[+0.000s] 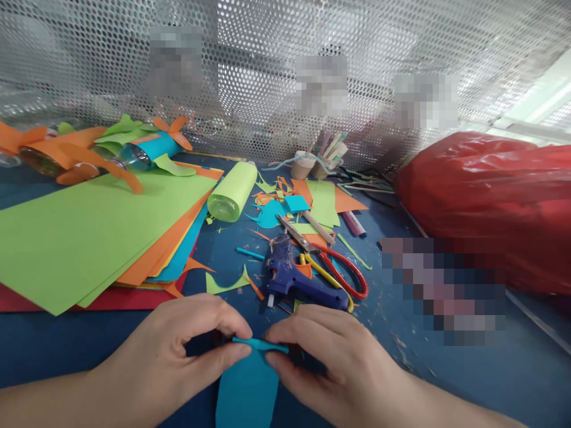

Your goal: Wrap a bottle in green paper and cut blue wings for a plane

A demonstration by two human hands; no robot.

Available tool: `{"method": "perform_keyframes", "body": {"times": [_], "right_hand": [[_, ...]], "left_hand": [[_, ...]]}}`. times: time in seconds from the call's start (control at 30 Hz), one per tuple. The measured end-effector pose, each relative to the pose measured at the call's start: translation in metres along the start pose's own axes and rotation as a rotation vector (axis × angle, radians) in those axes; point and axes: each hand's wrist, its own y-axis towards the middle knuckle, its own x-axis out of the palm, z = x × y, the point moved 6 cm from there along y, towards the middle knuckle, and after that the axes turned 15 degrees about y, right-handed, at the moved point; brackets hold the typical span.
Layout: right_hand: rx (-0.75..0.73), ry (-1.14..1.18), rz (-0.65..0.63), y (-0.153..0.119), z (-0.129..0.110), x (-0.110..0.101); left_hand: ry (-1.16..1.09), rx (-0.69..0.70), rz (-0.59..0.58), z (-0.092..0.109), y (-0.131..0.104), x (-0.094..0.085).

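Observation:
Between my hands is a strip of blue paper (248, 389), its top edge folded over into a narrow band. My left hand (191, 351) pinches the left end of that fold between thumb and fingers. At the fold's right end, my right hand (325, 356) pinches it the same way. The lower part of the strip hangs toward me and runs out of view. Just beyond my right hand lies a dark blue glue gun (303, 279), with red-handled scissors (343, 270) beside it. Green and orange paper scraps (229, 282) are scattered ahead of my fingers.
Stacked coloured paper (111, 220) covers the left side. A bottle wrapped in green paper (234, 189) lies beyond, and paper-covered bottles (165, 144) rest at the far left. Cups of sticks (304, 165) stand against the perforated metal panel (263, 89). A red plastic bag (486, 208) bulges at right.

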Motion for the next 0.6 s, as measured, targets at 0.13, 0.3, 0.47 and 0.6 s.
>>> {"method": "perform_keyframes", "body": {"times": [0.13,0.3,0.47,0.6], "right_hand": [[-0.005,-0.003,-0.056,-0.001,-0.002,0.003],[-0.053,-0.071,-0.083,-0.003,-0.009,0.006],[-0.089,-0.141,-0.094,-0.005,-0.012,0.008],[-0.098,-0.113,-0.093,-0.004,-0.011,0.005]], "left_hand": [[0.066,0.152,0.072,0.011,-0.005,-0.004],[0.121,0.241,0.08,0.017,-0.015,0.002],[0.161,0.266,0.033,0.015,-0.015,0.008],[0.182,0.31,0.008,0.015,-0.014,0.009]]}}
